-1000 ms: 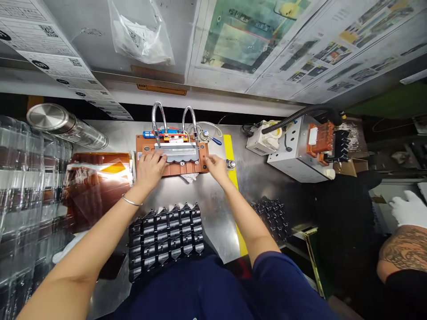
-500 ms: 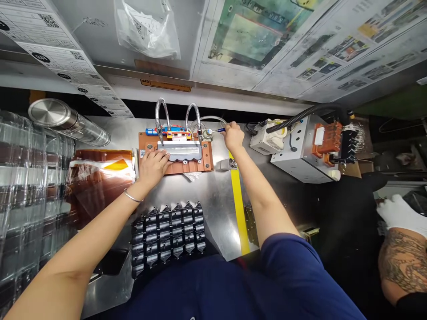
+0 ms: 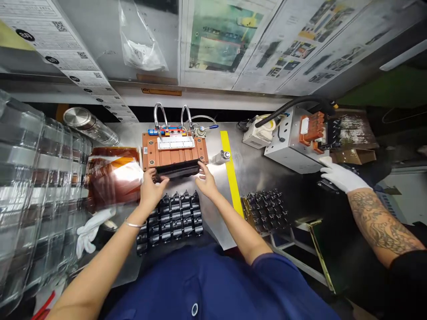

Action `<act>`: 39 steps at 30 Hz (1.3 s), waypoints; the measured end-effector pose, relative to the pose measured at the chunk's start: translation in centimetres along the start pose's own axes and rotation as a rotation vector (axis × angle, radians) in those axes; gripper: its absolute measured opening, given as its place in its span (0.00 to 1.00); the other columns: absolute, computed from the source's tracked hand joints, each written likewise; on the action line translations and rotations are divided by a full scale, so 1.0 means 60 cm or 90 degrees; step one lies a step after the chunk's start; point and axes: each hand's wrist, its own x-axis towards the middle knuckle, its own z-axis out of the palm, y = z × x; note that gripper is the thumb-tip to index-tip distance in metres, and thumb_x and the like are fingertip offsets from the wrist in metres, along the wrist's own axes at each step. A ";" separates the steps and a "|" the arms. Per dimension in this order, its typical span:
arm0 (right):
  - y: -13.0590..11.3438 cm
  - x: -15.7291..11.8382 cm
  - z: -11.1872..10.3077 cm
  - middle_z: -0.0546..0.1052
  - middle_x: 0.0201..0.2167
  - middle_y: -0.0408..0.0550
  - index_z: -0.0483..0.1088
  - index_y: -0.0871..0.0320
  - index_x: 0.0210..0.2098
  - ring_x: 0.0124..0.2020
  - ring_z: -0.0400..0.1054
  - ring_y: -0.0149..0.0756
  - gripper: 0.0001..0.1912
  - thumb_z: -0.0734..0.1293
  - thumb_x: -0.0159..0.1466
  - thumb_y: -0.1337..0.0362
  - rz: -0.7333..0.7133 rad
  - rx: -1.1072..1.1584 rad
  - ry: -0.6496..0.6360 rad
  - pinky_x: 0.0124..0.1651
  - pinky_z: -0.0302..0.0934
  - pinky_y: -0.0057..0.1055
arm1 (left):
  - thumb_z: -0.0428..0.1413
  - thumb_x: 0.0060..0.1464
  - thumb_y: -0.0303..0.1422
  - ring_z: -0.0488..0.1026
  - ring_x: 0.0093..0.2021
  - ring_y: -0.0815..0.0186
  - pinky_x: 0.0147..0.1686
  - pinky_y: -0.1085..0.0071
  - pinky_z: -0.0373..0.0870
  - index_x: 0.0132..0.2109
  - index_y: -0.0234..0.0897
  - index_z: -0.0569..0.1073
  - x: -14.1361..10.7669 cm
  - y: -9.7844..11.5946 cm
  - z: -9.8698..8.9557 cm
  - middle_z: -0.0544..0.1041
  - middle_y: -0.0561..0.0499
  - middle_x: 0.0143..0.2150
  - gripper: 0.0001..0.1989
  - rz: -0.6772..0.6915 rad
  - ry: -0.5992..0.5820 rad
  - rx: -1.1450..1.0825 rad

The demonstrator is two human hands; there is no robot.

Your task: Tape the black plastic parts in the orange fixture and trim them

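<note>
A long black plastic part (image 3: 178,170) is held tilted at the front edge of a brown fixture (image 3: 163,158). My left hand (image 3: 152,189) closes on its left end, thumb on the near side. My right hand (image 3: 205,180) grips the right end with fingers and thumb. On the fixture, behind the part, lies a white perforated strip (image 3: 175,142) under two flexible metal hoses (image 3: 160,114). A valve with a blue lever (image 3: 212,126) sits at the fixture's back right. Several ribbed black parts (image 3: 176,218) lie in a row close to my body.
Orange film sheets (image 3: 115,173) and a glass bottle (image 3: 91,126) are on the left, beside clear plastic trays (image 3: 43,178). Right of the fixture are a small metal container (image 3: 222,157), yellow tape (image 3: 230,169) and a white machine (image 3: 293,155). Another person's gloved hand (image 3: 343,175) is near it.
My right hand has left the valve lever, which now points right, and moved to the part. The part has come off the fixture towards me, now held in both hands.
</note>
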 end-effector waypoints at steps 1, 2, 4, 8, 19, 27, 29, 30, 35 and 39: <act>-0.005 -0.024 -0.010 0.71 0.55 0.52 0.64 0.54 0.59 0.52 0.69 0.38 0.30 0.62 0.56 0.69 -0.037 -0.021 -0.006 0.51 0.69 0.36 | 0.57 0.51 0.38 0.73 0.53 0.50 0.53 0.50 0.70 0.56 0.35 0.65 -0.037 0.000 -0.014 0.75 0.36 0.51 0.26 0.066 0.035 -0.007; -0.011 -0.045 -0.018 0.72 0.54 0.52 0.68 0.55 0.55 0.52 0.69 0.39 0.27 0.61 0.56 0.69 -0.065 -0.048 -0.011 0.51 0.68 0.36 | 0.56 0.51 0.34 0.74 0.52 0.52 0.53 0.51 0.70 0.54 0.37 0.67 -0.071 0.000 -0.028 0.76 0.39 0.49 0.22 0.146 0.070 -0.004; -0.026 -0.082 -0.022 0.75 0.46 0.52 0.71 0.56 0.49 0.48 0.71 0.39 0.23 0.59 0.56 0.71 -0.073 -0.117 -0.028 0.49 0.68 0.36 | 0.53 0.50 0.27 0.74 0.52 0.54 0.55 0.51 0.70 0.50 0.41 0.70 -0.126 0.001 -0.054 0.77 0.43 0.46 0.17 0.317 0.114 0.020; -0.080 -0.162 0.025 0.78 0.28 0.46 0.72 0.56 0.40 0.31 0.73 0.40 0.13 0.61 0.57 0.70 -0.027 -0.222 -0.124 0.39 0.68 0.34 | 0.53 0.49 0.25 0.75 0.52 0.55 0.56 0.49 0.70 0.47 0.44 0.71 -0.188 0.002 -0.079 0.79 0.46 0.44 0.17 0.461 0.130 0.097; -0.145 -0.221 0.083 0.80 0.32 0.45 0.69 0.50 0.52 0.28 0.75 0.39 0.21 0.64 0.59 0.56 -0.050 0.263 -0.469 0.36 0.72 0.41 | 0.58 0.52 0.29 0.73 0.54 0.53 0.54 0.51 0.70 0.55 0.38 0.65 -0.253 0.104 -0.414 0.75 0.44 0.51 0.22 0.405 0.435 0.443; -0.161 -0.149 0.206 0.80 0.40 0.49 0.75 0.51 0.43 0.44 0.74 0.48 0.13 0.64 0.59 0.64 -0.217 -0.107 -0.387 0.51 0.68 0.49 | 0.52 0.56 0.42 0.63 0.63 0.39 0.56 0.35 0.62 0.57 0.38 0.62 -0.080 0.111 -0.679 0.69 0.43 0.58 0.24 -0.031 0.443 0.487; -0.178 -0.123 0.256 0.77 0.49 0.57 0.73 0.58 0.49 0.54 0.69 0.50 0.17 0.64 0.60 0.65 -0.264 -0.220 -0.380 0.57 0.63 0.48 | 0.51 0.54 0.42 0.64 0.61 0.35 0.52 0.32 0.64 0.54 0.34 0.66 -0.064 0.109 -0.681 0.71 0.42 0.56 0.24 -0.116 0.312 0.536; -0.184 -0.108 0.282 0.74 0.55 0.60 0.71 0.61 0.54 0.58 0.65 0.51 0.21 0.65 0.61 0.65 -0.288 -0.277 -0.379 0.60 0.60 0.48 | 0.49 0.55 0.44 0.64 0.62 0.35 0.52 0.33 0.64 0.55 0.32 0.67 -0.071 0.114 -0.673 0.71 0.42 0.57 0.25 -0.122 0.250 0.571; -0.174 -0.052 0.386 0.52 0.69 0.67 0.55 0.67 0.66 0.71 0.44 0.55 0.37 0.70 0.61 0.64 -0.333 -0.468 -0.423 0.69 0.40 0.54 | 0.43 0.60 0.50 0.67 0.62 0.50 0.59 0.49 0.65 0.62 0.37 0.67 -0.207 0.135 -0.565 0.70 0.46 0.62 0.31 0.145 0.191 0.508; -0.150 -0.042 0.415 0.64 0.64 0.63 0.72 0.64 0.53 0.66 0.54 0.52 0.17 0.65 0.66 0.66 -0.312 -0.440 -0.435 0.66 0.43 0.54 | 0.54 0.54 0.48 0.80 0.38 0.59 0.44 0.63 0.77 0.44 0.40 0.78 -0.235 0.026 -0.435 0.83 0.47 0.39 0.19 0.055 0.021 0.137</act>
